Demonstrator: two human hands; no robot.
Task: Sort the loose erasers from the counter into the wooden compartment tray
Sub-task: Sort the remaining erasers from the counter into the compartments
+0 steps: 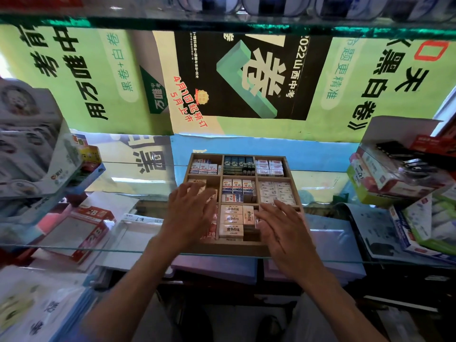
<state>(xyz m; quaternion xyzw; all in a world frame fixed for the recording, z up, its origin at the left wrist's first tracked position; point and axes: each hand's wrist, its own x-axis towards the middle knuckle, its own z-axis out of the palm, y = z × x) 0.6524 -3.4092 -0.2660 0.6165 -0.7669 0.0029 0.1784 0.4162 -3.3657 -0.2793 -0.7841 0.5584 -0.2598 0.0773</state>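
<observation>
The tray sits on the glass desk, its compartments filled with erasers. The left hand lies over the tray's left column, fingers straight and spread, holding nothing. The right hand lies over the tray's near right corner, fingers also straight. A red box lies left of the tray.

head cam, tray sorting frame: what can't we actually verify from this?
- Head view: the left hand covers the wooden nine-compartment tray's left-middle and left-front cells; their contents are mostly hidden.
- The right hand covers the right-front cell; contents unseen, and whether the fingers press anything is unclear.
- Print on the cream boxed erasers in the front-middle cell is too small to read.
- Items on the glass upper shelf are cut off by the top edge.
</observation>
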